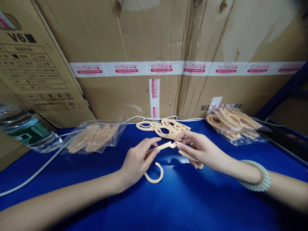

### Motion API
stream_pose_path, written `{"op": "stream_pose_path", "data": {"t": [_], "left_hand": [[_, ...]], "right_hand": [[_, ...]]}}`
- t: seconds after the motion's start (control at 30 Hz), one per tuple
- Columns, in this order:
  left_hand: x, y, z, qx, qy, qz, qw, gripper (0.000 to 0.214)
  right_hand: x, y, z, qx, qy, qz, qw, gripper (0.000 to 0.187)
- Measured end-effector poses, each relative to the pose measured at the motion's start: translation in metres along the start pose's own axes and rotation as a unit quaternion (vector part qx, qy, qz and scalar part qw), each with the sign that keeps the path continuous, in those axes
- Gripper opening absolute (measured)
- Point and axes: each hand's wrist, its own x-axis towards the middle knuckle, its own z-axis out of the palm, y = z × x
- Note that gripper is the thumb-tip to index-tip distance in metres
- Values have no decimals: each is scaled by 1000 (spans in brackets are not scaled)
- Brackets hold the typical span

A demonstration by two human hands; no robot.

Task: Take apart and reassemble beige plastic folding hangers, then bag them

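Observation:
A beige folding clothes hanger (165, 146) is held above the blue surface between my two hands. My left hand (137, 160) pinches one arm of it with thumb and fingers. Beneath that hand a curved hook (156, 180) of the same beige material hangs into view, its upper end hidden by the hand. Around the jointed part, which has a small dark hole, my right hand (202, 147) has its fingers closed. Another beige arm (186, 155) passes under the right palm. Just behind the hands lies a loose pile of folded beige hangers (166, 130).
Clear plastic bags of beige hangers lie at left (93, 138) and right (233, 123). A water bottle (29, 131) leans in at far left, near a white cable (36, 173). Large taped cardboard boxes (134, 96) stand behind the blue surface (168, 205).

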Motion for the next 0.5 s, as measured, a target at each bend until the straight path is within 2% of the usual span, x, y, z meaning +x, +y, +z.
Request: {"op": "stream_pose_path", "data": {"t": [0.13, 0.3, 0.4, 0.5], "left_hand": [[-2, -1, -1, 148, -48, 108, 982, 32], [-3, 1, -1, 288, -81, 175, 938, 34], [-2, 4, -2, 315, -104, 199, 922, 35], [-1, 7, -3, 309, -113, 193, 925, 40]], "right_hand": [[0, 2, 4, 42, -75, 46, 995, 36], [-2, 6, 12, 65, -149, 88, 983, 38], [-5, 8, 16, 66, -169, 102, 978, 37], [-7, 10, 17, 42, -161, 76, 983, 37]]}}
